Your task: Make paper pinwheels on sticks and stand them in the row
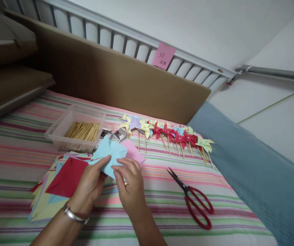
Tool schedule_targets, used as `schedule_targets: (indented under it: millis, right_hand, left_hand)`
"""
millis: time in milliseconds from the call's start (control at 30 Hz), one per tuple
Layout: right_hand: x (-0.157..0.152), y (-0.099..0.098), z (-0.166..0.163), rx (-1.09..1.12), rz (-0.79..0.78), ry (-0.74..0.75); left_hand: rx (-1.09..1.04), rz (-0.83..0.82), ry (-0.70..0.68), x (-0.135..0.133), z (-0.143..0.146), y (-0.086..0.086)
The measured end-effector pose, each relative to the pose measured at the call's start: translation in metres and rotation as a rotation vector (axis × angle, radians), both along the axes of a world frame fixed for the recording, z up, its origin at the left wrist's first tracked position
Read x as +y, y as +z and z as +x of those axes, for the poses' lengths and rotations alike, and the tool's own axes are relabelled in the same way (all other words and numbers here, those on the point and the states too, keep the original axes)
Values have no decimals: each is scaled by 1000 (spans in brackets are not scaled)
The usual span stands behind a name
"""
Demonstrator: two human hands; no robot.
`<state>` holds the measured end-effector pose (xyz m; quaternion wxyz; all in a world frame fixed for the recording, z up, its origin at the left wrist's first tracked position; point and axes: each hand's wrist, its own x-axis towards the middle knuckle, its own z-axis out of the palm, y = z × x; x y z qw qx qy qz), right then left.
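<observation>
A light blue paper square with cuts running in from its corners is held up above the cloth. My left hand grips its lower left side, thumb on top and fingers beneath. The curled fingers of my right hand pinch the right lower edge of the same sheet. Just behind it lies a pink paper square, partly covered. Under and beside my left wrist is a stack of coloured paper squares, topped by a red square with cut corners.
A clear plastic box holds many thin wooden sticks. Small boxes of pins stand beside it. Finished paper pinwheels lie in a row at the back. Red-handled scissors rest on the striped cloth. A cardboard panel stands behind.
</observation>
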<state>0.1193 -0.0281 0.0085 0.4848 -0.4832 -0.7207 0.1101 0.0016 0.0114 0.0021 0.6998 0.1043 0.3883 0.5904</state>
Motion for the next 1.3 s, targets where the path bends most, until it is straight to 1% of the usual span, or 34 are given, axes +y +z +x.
schedule_targets:
  millis: [67,167,333,433,500,633,767,933,1100,1300]
  right_hand:
    - [-1,-1,-3,-74,-3,43]
    - [0,-5,-4,-133,1,56]
    - [0,-7,-4,-183,-4,82]
    - [-1,-6,-6,-143,-16,64]
    - [0,-4,-7,-115,-51,53]
    - [1,-2,-7,-90,-135,50]
    - [3,-2,-7,-23,-201,31]
    - [4,-4,-9,53,-247,-31]
    - [5,-3,-9,41,-269,-29]
    - [6,-3,-8,109,-320,-69]
  left_hand:
    - [-28,-1,-2,1,-1,0]
    - [-40,3,-5,2,-3,0]
    - [-48,-10,-14,2,-4,-2]
    - [-14,-20,-24,1,-3,-3]
    - [26,12,-11,-1,-2,-2]
    - [187,110,22,-4,-1,3]
    - [299,131,22,-5,-1,9]
    - [321,138,-13,-5,-1,7]
    - [326,157,-18,-5,-2,4]
    - [314,147,-90,-5,-2,1]
